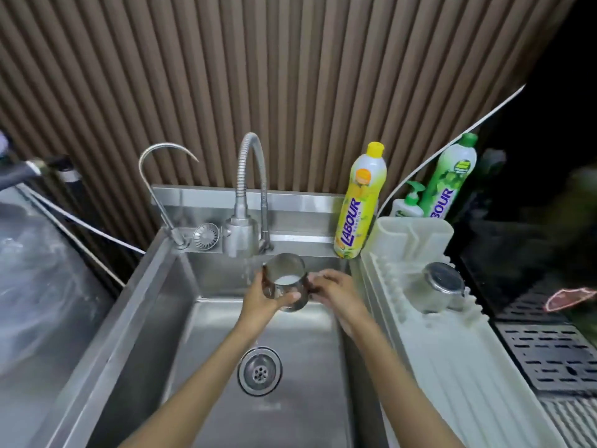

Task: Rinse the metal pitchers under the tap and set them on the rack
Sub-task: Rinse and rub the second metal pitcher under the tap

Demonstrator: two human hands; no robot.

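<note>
A metal pitcher [286, 279] with whitish liquid inside is held upright over the steel sink [155, 318], just below the tap [250, 195]. Water runs from the tap beside the pitcher's left rim and falls toward the drain [259, 371]. My left hand [265, 297] grips the pitcher's body from the left and below. My right hand [336, 287] holds it at the handle side on the right. A second metal pitcher [434, 287] lies upside down on the white drying rack [452, 350] to the right of the sink.
A yellow dish-soap bottle [360, 202] stands at the sink's back right corner, with a green bottle [450, 176] and a pump bottle [408, 202] behind the rack's cutlery holder [416, 234]. A thin curved faucet [161, 195] and strainer [205, 235] sit back left. A black drip tray [549, 354] lies far right.
</note>
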